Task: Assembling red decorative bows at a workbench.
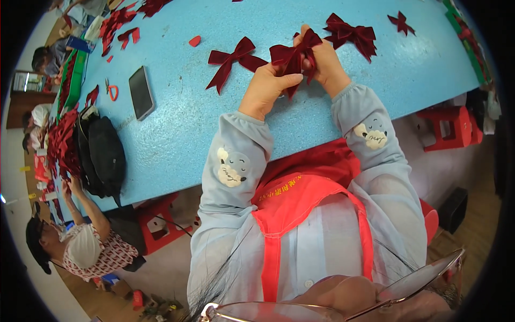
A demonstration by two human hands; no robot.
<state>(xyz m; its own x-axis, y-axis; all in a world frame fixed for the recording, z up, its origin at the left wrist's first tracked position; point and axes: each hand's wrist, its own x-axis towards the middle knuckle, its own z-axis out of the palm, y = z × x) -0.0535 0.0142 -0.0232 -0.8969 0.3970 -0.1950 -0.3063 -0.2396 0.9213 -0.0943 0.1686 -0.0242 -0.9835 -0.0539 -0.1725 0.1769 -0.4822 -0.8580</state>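
Note:
Between both hands, above the far side of the blue table (182, 145), I hold a dark red velvet bow (292, 56) with its tails hanging down. My left hand (266, 88) is closed on the bow's left side, thumb pointing right. Gripping its right loop is my right hand (326, 61), fingers bent around the fabric. Just left of my hands lies another velvet bow (234, 61). Beyond my right hand sits a small pile of bows (351, 36). A smaller bow (401, 23) rests farther right.
On the left of the table are a phone (141, 93), red-handled scissors (112, 91), a black bag (104, 153) and heaped red ribbon (63, 140). Green boxes (71, 80) stand along the edge. A co-worker (86, 241) sits at the lower left. A red stool (448, 129) is at right.

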